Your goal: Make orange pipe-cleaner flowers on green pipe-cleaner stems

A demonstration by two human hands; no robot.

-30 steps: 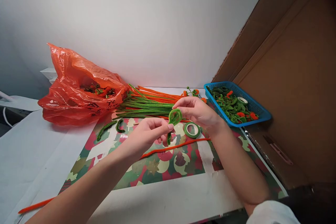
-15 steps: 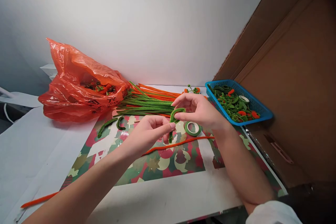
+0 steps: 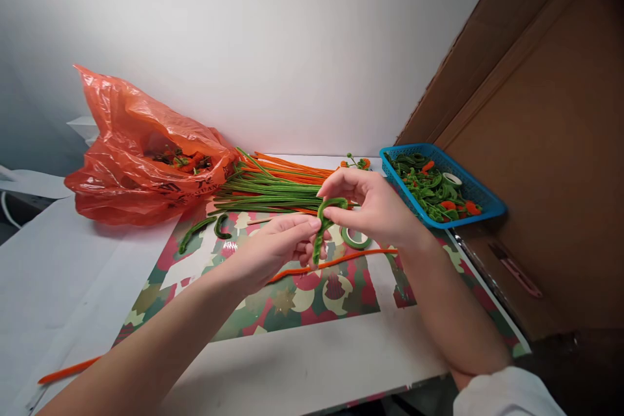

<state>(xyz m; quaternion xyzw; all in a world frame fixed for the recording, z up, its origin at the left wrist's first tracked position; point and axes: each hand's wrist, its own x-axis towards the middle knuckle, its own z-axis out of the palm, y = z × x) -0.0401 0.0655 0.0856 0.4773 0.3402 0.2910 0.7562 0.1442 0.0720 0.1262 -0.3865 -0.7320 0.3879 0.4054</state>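
Above the patterned paper (image 3: 302,309) on the worktop, our left hand (image 3: 273,248) pinches the stem of the green pipe cleaner (image 3: 322,224) while our right hand (image 3: 373,205) has squeezed its round loop flatter, before the blue basket (image 3: 487,205).

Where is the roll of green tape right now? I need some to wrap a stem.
In the head view, the green tape roll lies on the patterned paper right of centre, just below the right hand.
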